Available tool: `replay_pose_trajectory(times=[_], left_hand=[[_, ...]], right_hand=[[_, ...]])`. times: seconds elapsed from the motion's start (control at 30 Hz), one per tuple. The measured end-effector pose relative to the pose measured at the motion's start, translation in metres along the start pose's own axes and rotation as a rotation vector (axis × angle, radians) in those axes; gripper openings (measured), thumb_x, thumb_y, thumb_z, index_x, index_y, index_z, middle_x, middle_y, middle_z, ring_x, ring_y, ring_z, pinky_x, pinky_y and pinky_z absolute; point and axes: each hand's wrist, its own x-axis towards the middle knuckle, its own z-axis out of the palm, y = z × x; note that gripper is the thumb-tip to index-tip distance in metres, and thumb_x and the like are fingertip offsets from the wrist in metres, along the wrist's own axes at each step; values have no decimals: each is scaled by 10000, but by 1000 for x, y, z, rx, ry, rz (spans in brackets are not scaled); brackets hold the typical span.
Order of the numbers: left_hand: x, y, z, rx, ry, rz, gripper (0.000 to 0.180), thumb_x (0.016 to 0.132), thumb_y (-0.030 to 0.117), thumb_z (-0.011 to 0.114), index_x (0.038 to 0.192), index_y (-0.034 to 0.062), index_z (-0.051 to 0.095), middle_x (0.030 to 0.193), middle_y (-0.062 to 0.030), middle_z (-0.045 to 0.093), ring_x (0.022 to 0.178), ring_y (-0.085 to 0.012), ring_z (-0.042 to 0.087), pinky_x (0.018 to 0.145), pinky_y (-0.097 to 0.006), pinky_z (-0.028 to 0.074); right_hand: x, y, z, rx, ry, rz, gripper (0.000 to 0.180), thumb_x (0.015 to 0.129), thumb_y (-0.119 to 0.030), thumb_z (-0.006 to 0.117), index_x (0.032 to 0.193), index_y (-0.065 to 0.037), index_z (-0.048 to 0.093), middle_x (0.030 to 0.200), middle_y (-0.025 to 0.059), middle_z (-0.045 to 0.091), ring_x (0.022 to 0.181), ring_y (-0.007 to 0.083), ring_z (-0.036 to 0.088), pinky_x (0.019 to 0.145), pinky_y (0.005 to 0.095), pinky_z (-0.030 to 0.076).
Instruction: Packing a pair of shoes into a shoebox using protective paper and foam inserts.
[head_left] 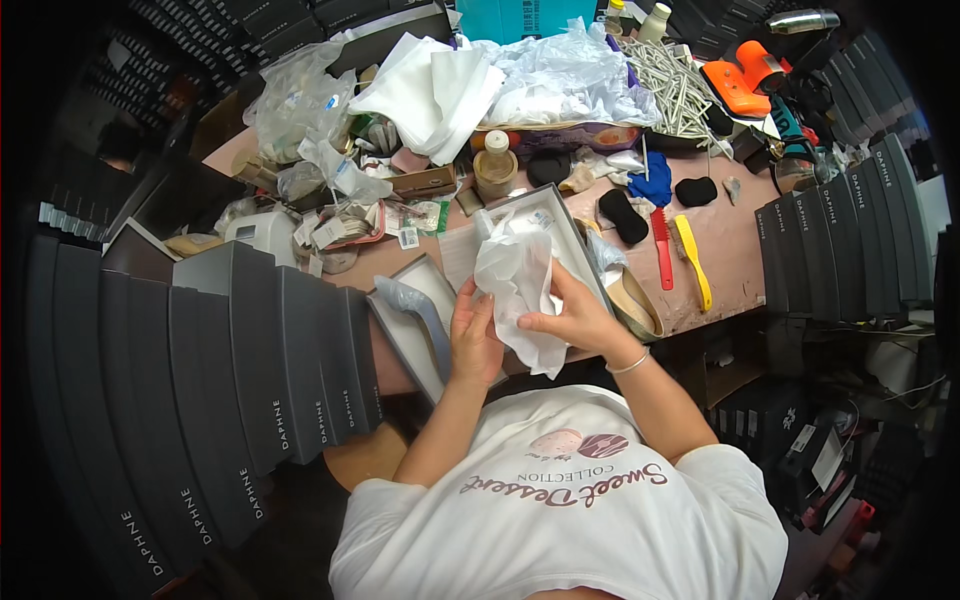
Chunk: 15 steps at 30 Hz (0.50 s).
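Note:
Above an open shoe box (575,240), I hold a crumpled sheet of white tissue paper (515,275) in both hands. My left hand (474,328) grips its left edge with curled fingers. On the other side, my right hand (580,315) is closed on the paper, its thumb lying across the front. Whether anything is wrapped inside the paper is hidden. A grey-blue shoe (425,318), its upper end covered in clear plastic, lies in the open grey box part (412,350) left of my hands. To the right, a beige shoe (634,300) lies beside the box.
Tall rows of dark shoe boxes (205,370) stand at left, with more boxes (835,245) at right. A red brush (662,250), a yellow brush (692,262) and black pads (625,215) lie right of the box. Behind are a bottle (496,150), plastic bags (560,80) and white sticks (672,90).

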Motion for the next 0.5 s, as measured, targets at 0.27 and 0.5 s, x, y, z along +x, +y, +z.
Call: replay_pose_trajectory(times=[0.27,0.5], left_hand=[[-15,19,-54,899,67,330,569,903,213,550,1395,41,321,1367,-175,384,1268,-269,385,1071,-454,286],[-2,19,-15,1685,-192,563,506,703,-25,583,1204,39,563,1231,-186,483,1165,-367,457,1011,-432,346]], right_hand=[[-2,27,-26,-221,80,142,289,759,-8,505,1015,42,630,873,214,660,798,298,660,725,347,504],[-13,20,1,-136,-197,173,373,751,-105,611,1106,9,594,943,254,625,848,378,620,770,372,492]])
